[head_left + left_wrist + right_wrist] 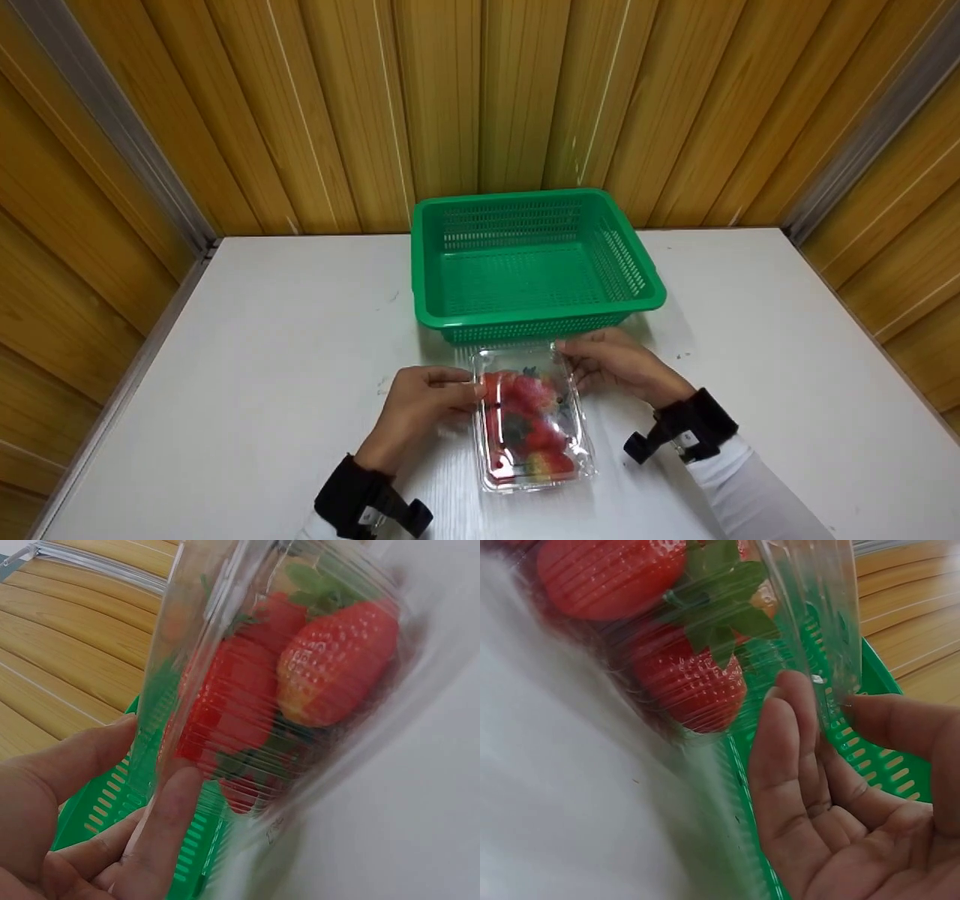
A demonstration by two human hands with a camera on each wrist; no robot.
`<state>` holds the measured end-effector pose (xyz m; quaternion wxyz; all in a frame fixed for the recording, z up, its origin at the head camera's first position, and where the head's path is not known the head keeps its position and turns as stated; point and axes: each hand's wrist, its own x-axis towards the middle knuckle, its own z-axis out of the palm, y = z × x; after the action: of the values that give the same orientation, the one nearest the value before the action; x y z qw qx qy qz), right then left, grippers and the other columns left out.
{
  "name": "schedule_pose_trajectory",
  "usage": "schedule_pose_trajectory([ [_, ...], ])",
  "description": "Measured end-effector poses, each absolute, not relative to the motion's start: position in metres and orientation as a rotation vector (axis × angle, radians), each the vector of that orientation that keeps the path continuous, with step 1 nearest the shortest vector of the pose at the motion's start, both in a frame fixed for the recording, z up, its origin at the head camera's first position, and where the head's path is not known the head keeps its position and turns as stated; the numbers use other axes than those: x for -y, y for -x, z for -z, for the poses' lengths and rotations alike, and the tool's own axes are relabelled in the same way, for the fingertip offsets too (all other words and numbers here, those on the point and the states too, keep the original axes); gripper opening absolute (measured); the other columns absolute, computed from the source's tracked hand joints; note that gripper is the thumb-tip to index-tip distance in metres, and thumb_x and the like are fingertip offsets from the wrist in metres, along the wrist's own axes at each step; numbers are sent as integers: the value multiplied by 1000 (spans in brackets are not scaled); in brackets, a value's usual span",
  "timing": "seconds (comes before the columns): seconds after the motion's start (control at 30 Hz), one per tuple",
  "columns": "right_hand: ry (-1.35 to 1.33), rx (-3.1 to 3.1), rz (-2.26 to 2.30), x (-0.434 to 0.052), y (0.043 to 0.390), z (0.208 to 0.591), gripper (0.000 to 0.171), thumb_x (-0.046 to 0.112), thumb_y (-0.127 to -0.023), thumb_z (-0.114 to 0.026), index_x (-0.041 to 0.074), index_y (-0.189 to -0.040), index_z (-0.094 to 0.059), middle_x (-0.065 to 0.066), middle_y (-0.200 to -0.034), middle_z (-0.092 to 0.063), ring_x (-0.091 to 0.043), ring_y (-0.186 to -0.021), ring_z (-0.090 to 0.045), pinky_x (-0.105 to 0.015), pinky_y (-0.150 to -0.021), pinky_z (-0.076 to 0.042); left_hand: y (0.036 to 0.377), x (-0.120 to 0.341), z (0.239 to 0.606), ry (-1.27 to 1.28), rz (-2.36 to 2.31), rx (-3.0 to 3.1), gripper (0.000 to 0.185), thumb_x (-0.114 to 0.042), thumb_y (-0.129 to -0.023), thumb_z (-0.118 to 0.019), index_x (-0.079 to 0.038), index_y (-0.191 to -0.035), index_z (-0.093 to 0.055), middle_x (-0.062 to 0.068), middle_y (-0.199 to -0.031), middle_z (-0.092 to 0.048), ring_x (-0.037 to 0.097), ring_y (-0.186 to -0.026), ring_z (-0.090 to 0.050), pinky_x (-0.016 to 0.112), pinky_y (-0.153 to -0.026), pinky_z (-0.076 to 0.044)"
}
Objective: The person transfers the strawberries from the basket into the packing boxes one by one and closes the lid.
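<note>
- A clear, rectangular plastic clamshell box [534, 420] packed with red strawberries [525, 409] lies flat on the white table [247, 360], close to the person and directly in front of an empty green slotted plastic basket [534, 259]; the box's far end almost meets the basket's near wall.
- The left hand [420, 405] sits at the box's left edge. In the left wrist view its thumb and fingers [161, 832] pinch the thin rim, thumb on one side and fingertips on the other, which reads as a grip on the flange, not the body, so the soft fruit inside is not squeezed.
- The right hand [615, 364] is at the far right corner. In the right wrist view its fingers [795, 742] are loosely curved against the clear wall with the thumb set opposite across the rim: a light pinch, palm open behind it.
- With 2 hands on opposite edges, the thin box looks steadied from both sides so it stays level.
- Both wrists wear black straps [690, 431] holding the cameras; wooden panel walls [480, 97] enclose the table.
</note>
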<state>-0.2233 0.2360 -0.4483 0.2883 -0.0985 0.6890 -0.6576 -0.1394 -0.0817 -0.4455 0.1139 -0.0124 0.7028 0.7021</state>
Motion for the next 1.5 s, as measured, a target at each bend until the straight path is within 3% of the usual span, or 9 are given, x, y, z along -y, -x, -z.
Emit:
schedule_pose_trajectory([
  [0.67,274,-1923,1732,-234,221,452,20,14,-104,-66,-3,-98,-74,-2,-80,-69,-13,-72,-65,-26,-67,-61,140,82,445,48,-2008,-2129,41,-20,-86,-89,7,-114,-77,12,-92,-79,25,-82,-79,32,-80,-62],
  [1.0,251,-1963,1704,-234,221,452,18,16,-104,-68,1,-98,-75,-2,-80,-69,-12,-72,-65,-25,-67,-59,140,82,443,46,-2003,-2113,44,-21,-86,-89,7,-117,-75,12,-93,-79,25,-84,-78,38,-85,-63],
  [1.5,264,-1944,1717,-234,221,453,17,13,-103,-67,1,-95,-75,-2,-80,-68,-12,-71,-64,-25,-66,-60,141,83,444,36,-1996,-2115,43,-21,-86,-89,7,-116,-75,12,-93,-79,24,-84,-78,35,-83,-62],
])
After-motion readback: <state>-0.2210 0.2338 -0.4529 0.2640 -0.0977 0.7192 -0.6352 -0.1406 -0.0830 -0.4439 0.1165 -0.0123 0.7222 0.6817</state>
